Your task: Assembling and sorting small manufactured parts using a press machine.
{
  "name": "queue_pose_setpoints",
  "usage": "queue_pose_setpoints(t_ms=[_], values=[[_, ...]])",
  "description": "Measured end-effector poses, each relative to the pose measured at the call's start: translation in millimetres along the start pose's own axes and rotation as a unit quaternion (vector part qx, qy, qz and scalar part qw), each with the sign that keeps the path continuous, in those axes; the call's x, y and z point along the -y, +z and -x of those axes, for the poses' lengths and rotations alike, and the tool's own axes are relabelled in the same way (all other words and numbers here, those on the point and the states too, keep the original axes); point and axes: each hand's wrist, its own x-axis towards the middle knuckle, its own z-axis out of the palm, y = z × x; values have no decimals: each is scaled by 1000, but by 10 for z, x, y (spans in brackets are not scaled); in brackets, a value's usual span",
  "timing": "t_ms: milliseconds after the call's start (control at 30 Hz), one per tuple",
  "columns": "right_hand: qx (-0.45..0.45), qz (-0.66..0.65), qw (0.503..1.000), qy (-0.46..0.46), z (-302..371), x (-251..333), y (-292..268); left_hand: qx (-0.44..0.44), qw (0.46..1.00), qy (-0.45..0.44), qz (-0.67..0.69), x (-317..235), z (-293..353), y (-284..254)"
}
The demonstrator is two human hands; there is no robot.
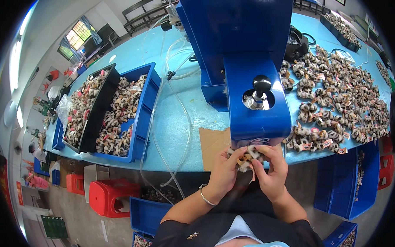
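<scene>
Both hands meet at the table's front edge, just below the head of a blue press machine (258, 108). Between them is a small fluffy plush toy (246, 157) in white, brown and grey, with an orange part and a pale tag hanging from it. My left hand (223, 172) grips the toy's left side, its fingers curled. On the other side my right hand (272, 169) pinches it with thumb and fingers. The fingertips and part of the toy are hidden under the machine's head. A piece of brown cardboard (210, 142) lies beside the left hand.
Many similar plush toys (331, 97) cover the table (187, 143) at right. At left stand a blue crate (141, 121) and a black crate (93, 123), both filled with toys. Clear tubes (188, 119) hang over the front edge. A red stool (105, 198) and blue bins (339, 184) are below.
</scene>
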Motion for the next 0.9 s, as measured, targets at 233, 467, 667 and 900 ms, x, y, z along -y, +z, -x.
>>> queue_pose_setpoints(t_ms=[233, 467, 667, 900], values=[[-4, -77, 997, 13, -51, -3, 64, -9, 998, 57, 13, -74, 5, 79], [-2, -70, 998, 3, -84, 45, 60, -12, 997, 74, 8, -106, 35, 133], [-5, -87, 996, 18, -92, 48, 60, -6, 997, 79, 15, -121, 41, 141], [1, -69, 998, 11, -92, 50, 41, -20, 997, 78, 7, -130, 52, 172]])
